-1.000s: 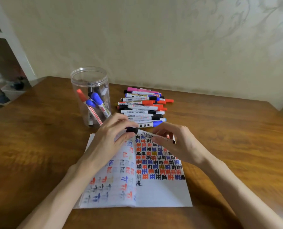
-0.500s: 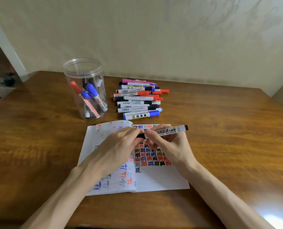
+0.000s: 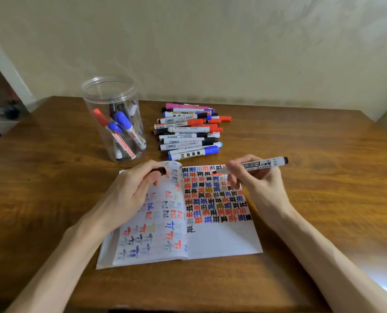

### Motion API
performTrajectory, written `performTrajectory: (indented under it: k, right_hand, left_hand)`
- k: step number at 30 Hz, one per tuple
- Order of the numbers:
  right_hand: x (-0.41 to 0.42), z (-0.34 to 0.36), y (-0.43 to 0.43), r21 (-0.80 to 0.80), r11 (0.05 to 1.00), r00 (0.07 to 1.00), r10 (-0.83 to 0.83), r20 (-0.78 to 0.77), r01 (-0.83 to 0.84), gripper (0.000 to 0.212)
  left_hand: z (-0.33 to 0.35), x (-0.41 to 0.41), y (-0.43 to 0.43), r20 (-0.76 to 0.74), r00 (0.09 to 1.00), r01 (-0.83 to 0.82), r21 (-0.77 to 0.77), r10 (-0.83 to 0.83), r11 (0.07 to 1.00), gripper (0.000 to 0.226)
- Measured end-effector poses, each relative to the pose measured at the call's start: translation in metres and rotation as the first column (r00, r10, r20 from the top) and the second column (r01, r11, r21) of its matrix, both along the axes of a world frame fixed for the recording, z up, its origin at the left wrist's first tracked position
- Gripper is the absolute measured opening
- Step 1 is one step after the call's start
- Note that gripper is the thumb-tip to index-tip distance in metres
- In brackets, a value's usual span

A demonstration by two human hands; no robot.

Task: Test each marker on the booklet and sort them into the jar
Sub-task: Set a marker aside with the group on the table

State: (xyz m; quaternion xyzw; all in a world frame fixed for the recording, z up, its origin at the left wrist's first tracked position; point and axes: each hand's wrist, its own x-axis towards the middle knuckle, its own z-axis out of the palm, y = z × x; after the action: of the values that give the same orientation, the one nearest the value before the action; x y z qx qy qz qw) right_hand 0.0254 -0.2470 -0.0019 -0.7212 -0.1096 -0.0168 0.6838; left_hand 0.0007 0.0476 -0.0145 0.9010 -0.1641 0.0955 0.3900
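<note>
Both forearms enter from the lower corners and meet over the open booklet (image 3: 224, 238). The right hand (image 3: 259, 184) is raised over the upper right page, wrist bent, thumb and curled fingers grasping a white marker (image 3: 259, 164) around its front half. The barrel lies nearly level: its black rear end sticks out to the right of the grip, and its uncapped tip points left of the grip, over the top row of written characters. Whether the tip touches the paper cannot be told. The left hand (image 3: 131, 193) lies on the upper left page, knuckles up, with its fingers curled round a black cap (image 3: 160, 171) whose end shows past the fingertips, pointing toward the marker tip. The two hands are apart, with the booklet's fold between them. Under the right-hand grip the page is filled with rows of red, blue and black characters, with blank paper nearer the person. The left page carries fainter marks. Beyond the left hand stands a clear, lidless jar (image 3: 93, 102) holding several capped markers (image 3: 122, 119), red, blue and black, leaning inside. Beyond the gap between the hands, just past the booklet's top edge, lies a pile of markers (image 3: 188, 132) stacked side by side, to the right of the jar and apart from it. All of it rests on a brown wooden table (image 3: 312, 199) set against a pale wall (image 3: 210, 53).
</note>
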Motion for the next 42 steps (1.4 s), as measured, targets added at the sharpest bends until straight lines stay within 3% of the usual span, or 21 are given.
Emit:
performTrajectory:
  k: [4,10,16,26,32,37,42]
  right_hand:
    - [-0.004,-0.003,0.013,0.018,1.000,0.998,0.015,-0.058,-0.014,0.016]
    - [-0.008,-0.008,0.024,0.081,0.988,0.981,-0.116,-0.155,0.129,0.022]
    - [-0.004,-0.014,0.033,0.027,0.986,0.977,-0.159,-0.141,0.164,0.013]
    - [0.024,-0.009,0.063,-0.055,0.998,0.993,-0.044,-0.113,0.038,0.018]
    - [0.015,-0.001,0.064,-0.138,0.987,0.997,0.083,-0.001,-0.082,0.011]
    - [-0.012,0.001,0.058,-0.133,0.978,0.984,0.150,-0.093,-0.162,0.014]
    - [-0.026,-0.004,0.068,-0.270,0.949,0.986,0.146,-0.076,-0.162,0.018]
  left_hand:
    - [-0.001,-0.002,-0.012,0.009,0.999,0.039,-0.048,-0.038,0.998,0.023]
    - [0.001,-0.009,-0.033,-0.143,0.977,0.175,0.127,-0.156,0.976,0.045]
    - [-0.009,-0.003,-0.027,-0.123,0.984,0.153,0.199,-0.130,0.968,0.027]
    - [-0.017,-0.002,-0.003,-0.088,0.996,0.003,0.145,0.010,0.989,0.031]
    - [-0.020,0.000,-0.001,-0.077,0.994,-0.074,0.119,0.083,0.990,0.039]
    - [-0.022,0.004,-0.002,-0.033,0.995,-0.092,0.104,0.096,0.990,0.039]
    - [-0.023,0.004,0.001,0.044,0.990,-0.133,0.050,0.131,0.990,0.033]
